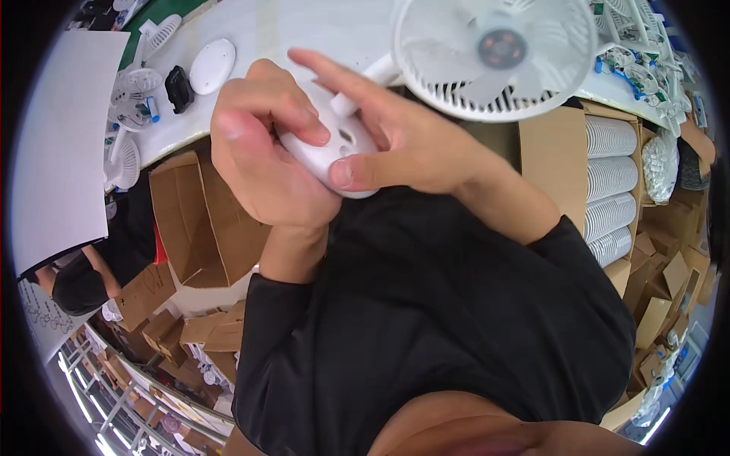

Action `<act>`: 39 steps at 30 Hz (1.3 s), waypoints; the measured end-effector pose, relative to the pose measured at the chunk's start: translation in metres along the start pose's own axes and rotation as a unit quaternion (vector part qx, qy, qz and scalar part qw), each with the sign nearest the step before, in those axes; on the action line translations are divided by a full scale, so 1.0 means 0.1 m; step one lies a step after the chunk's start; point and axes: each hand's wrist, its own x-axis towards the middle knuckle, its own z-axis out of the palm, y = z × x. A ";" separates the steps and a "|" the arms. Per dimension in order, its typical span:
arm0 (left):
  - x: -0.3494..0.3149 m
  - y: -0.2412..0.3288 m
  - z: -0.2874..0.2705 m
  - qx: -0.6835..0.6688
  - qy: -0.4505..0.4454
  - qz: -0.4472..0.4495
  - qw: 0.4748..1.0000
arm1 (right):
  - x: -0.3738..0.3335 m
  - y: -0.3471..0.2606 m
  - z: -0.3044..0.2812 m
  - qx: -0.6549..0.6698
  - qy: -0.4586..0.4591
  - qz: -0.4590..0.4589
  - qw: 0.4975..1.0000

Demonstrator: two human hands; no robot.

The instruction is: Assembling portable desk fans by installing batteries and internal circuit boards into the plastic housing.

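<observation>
A worker's hands close around the white oval base [334,156] of a small desk fan at the centre of the frame, the left hand [262,148] cupping it from 9 o'clock while the right hand [395,140] pinches it from 3 o'clock with the forefinger raised. The fan head [498,53] (its grille white, its hub orange-brown) rises on its stem toward 1 o'clock above the pale counter [251,30]. The step appears to be fitting or checking the base, and the next move likely calls for firm thumb pressure without twisting the stem.
</observation>
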 end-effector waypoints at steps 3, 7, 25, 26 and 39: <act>0.02 -0.03 0.02 -0.035 0.007 0.017 0.999 | 0.00 0.00 -0.03 -0.072 -0.002 -0.021 0.997; 0.10 -0.06 0.13 -0.096 0.024 -0.021 0.995 | 0.01 0.14 -0.05 -0.135 0.003 -0.145 0.980; 0.12 -0.04 0.27 -0.103 0.098 -0.020 0.990 | 0.05 0.00 -0.18 -0.163 -0.072 -0.154 0.972; 0.14 -0.06 0.24 -0.120 0.080 -0.020 0.989 | 0.06 -0.01 -0.19 -0.166 -0.074 -0.166 0.969; 0.24 -1.05 -0.41 0.105 0.177 -0.085 0.975 | 0.84 0.02 -0.87 -0.469 0.257 -0.114 0.838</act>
